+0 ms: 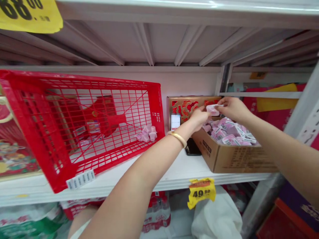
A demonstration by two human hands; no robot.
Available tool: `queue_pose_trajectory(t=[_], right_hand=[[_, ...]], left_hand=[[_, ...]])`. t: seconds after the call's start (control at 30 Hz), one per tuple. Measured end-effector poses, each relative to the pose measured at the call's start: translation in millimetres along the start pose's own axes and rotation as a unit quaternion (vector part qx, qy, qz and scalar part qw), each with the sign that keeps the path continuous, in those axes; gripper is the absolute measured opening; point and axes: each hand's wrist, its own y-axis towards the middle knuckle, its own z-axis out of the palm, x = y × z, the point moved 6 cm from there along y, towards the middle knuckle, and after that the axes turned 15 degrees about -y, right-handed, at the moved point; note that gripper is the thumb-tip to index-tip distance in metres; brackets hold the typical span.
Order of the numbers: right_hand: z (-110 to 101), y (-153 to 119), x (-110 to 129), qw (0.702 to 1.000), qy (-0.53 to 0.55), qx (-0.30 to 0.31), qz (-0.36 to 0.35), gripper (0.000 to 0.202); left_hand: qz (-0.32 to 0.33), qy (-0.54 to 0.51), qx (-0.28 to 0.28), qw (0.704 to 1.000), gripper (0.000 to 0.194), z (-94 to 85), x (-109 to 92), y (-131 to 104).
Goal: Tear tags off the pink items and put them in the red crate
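Both my hands meet above the back edge of an open cardboard box [234, 159] on the shelf. Between them is a small pink-and-white packet [212, 109]. My left hand [200, 118], with a gold bangle on the wrist, pinches its left side. My right hand [233, 108] pinches its right corner between thumb and fingers. Below, the box is filled with several similar pink packets [230, 131] bearing barcode labels. To the left, a red plastic basket [156, 109] lies on its side, with several pink pieces [147, 133] in its lower right corner.
A black phone [193, 148] lies beside the box, near a small lit screen [175, 121]. Behind stands a gold-and-red patterned box [184, 105]. The upper shelf [174, 13] hangs close overhead. A yellow price tag [201, 192] is on the front edge, with bottles [158, 212] below.
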Motion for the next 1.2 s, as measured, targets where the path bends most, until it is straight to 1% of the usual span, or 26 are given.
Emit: queue_pose_trajectory(t=[0.03, 0.1, 0.13, 0.2, 0.27, 0.33, 0.37, 0.43, 0.5, 0.6, 0.7, 0.8, 0.9, 1.0, 1.1, 1.17, 1.2], right_hand=[[1, 5, -6, 0.999, -0.047, -0.006, 0.004, 0.024], [4, 7, -12, 0.993, -0.11, -0.03, -0.003, 0.037], [4, 4, -12, 0.991, -0.121, -0.046, -0.013, 0.041], [4, -8, -2, 0.988, -0.12, -0.084, -0.049, 0.038], [2, -27, 19, 0.982, -0.096, -0.119, -0.108, 0.029], [2, -50, 50, 0.974, -0.063, -0.135, -0.171, 0.025], [4, -61, 68, 0.97, -0.047, -0.131, -0.197, 0.023], [13, -82, 104, 0.967, -0.017, -0.096, -0.237, 0.021], [33, -98, 140, 0.963, 0.006, -0.043, -0.265, 0.021], [79, -107, 185, 0.956, 0.022, 0.038, -0.289, 0.023], [133, -102, 216, 0.953, 0.009, 0.106, -0.282, 0.025], [178, -93, 238, 0.955, -0.018, 0.145, -0.26, 0.032], [206, -86, 254, 0.961, -0.03, 0.16, -0.223, 0.046], [222, -82, 264, 0.965, -0.041, 0.19, -0.174, 0.058], [227, -81, 266, 0.966, -0.05, 0.207, -0.148, 0.058], [223, -82, 265, 0.967, -0.056, 0.193, -0.155, 0.056], [219, -83, 265, 0.968, -0.058, 0.177, -0.167, 0.055]], left_hand=[[0.004, 0.039, -0.012, 0.999, 0.061, -0.6, 2, 7], [0.042, 0.156, -0.03, 0.986, 0.071, -9.7, 3, 11], [0.073, 0.211, -0.032, 0.974, 0.072, -17.1, 3, 8], [0.13, 0.298, -0.009, 0.946, 0.067, -34.8, 2, -4], [0.166, 0.357, 0.02, 0.919, 0.059, -57.7, 2, -22], [0.183, 0.397, 0.025, 0.899, 0.053, -85.7, -3, -42], [0.187, 0.415, 0.018, 0.89, 0.051, -100.7, -7, -51], [0.191, 0.442, -0.008, 0.876, 0.047, -130.7, -18, -70], [0.185, 0.465, -0.031, 0.865, 0.045, -158.7, -29, -87], [0.168, 0.496, -0.044, 0.851, 0.044, -194.9, -41, -112], [0.161, 0.507, -0.081, 0.843, 0.044, -228.2, -48, -141], [0.149, 0.493, -0.127, 0.848, 0.042, -256.2, -50, -168], [0.146, 0.456, -0.153, 0.865, 0.039, -273.7, -50, -190], [0.159, 0.412, -0.17, 0.881, 0.035, -279.9, -52, -205], [0.17, 0.355, -0.192, 0.899, 0.031, -278.8, -56, -218], [0.171, 0.293, -0.215, 0.916, 0.027, -277.4, -56, -229], [0.169, 0.252, -0.226, 0.926, 0.025, -277.1, -55, -236]])
